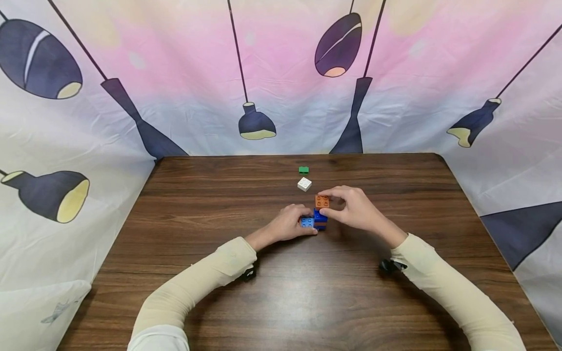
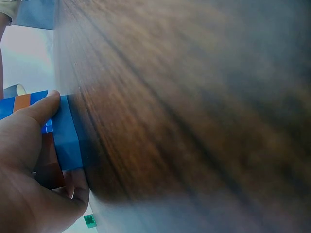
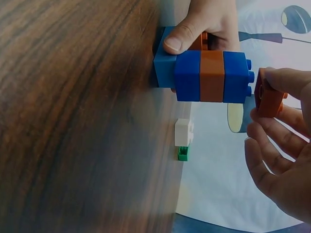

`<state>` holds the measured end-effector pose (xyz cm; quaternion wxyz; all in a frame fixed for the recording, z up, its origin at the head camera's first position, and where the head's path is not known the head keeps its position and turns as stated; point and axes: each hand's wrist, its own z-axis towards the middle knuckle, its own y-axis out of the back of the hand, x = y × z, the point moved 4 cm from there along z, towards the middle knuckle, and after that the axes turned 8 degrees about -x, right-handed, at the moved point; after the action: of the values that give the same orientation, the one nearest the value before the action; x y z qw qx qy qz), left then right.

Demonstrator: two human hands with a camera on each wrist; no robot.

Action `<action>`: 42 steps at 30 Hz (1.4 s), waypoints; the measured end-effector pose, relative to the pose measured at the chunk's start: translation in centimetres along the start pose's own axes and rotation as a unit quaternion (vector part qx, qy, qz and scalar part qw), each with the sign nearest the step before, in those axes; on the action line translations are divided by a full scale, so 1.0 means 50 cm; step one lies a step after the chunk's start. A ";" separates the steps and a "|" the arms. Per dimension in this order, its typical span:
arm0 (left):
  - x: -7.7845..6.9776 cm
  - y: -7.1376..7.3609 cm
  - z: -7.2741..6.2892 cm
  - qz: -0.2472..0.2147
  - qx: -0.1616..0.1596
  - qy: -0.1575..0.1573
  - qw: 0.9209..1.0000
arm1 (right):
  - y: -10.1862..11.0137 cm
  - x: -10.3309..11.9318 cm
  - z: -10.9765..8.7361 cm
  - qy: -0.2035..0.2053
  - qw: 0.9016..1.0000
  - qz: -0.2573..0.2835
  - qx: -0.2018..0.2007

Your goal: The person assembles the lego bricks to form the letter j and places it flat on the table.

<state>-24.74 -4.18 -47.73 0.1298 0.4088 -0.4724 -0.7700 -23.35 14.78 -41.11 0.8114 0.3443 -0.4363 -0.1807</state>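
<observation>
Near the middle of the table, my left hand [image 1: 287,223] grips the base of a toy brick stack, its thumb on a light blue brick [image 3: 166,65]. On that base sit a blue brick [image 3: 187,76], an orange brick [image 3: 212,76] and another blue brick [image 3: 235,77], whose studs show. A further orange-brown brick [image 2: 49,162] is partly hidden inside the left hand's grasp. My right hand [image 1: 354,209] pinches a separate orange brick [image 3: 269,93] between thumb and fingers. In the right wrist view a narrow gap separates it from the top blue brick's studs.
Behind the stack a white brick [image 1: 304,184] lies on the dark wood table [image 1: 210,195]. Farther back is a small green brick [image 1: 304,170]. A fabric backdrop [image 1: 290,58] printed with lamps hangs round the table's far edge and sides.
</observation>
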 end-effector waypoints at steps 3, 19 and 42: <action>0.002 -0.001 0.001 0.004 0.002 0.001 1.000 | -0.004 0.001 -0.003 0.004 1.000 0.003 0.003; 0.000 -0.001 0.001 -0.001 -0.001 -0.002 1.000 | -0.013 0.004 -0.018 0.017 1.000 0.001 0.017; -0.003 0.002 0.000 0.000 0.001 0.000 1.000 | -0.013 0.011 -0.014 0.049 0.998 -0.031 0.007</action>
<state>-24.67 -4.15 -47.60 0.1293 0.4090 -0.4729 -0.7697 -22.43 14.30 -41.51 0.8234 0.3717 -0.3867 -0.1853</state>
